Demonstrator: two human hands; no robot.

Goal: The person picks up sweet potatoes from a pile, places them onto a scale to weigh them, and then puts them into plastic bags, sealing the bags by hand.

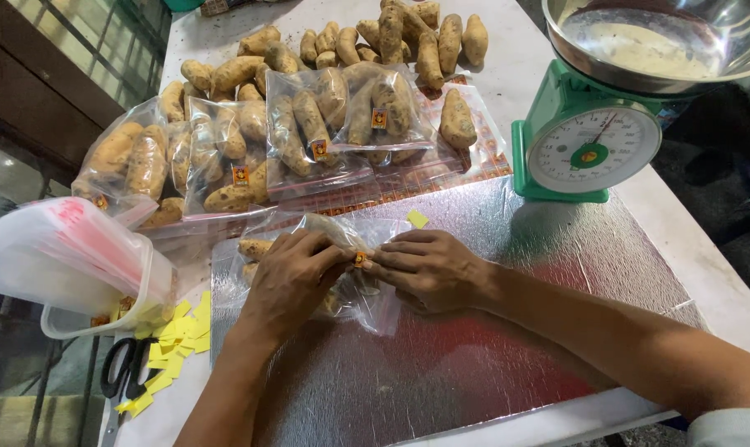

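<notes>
Bagged potatoes (350,285) under both hands, left hand (290,277), right hand (429,266), pinching sticker (360,259)

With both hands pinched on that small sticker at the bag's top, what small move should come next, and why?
Probably press the sticker flat onto the clear bag. The left hand and right hand meet on it, with tubers already inside. The filled bags behind each carry a similar sticker, so smoothing it down would likely match them.
</notes>
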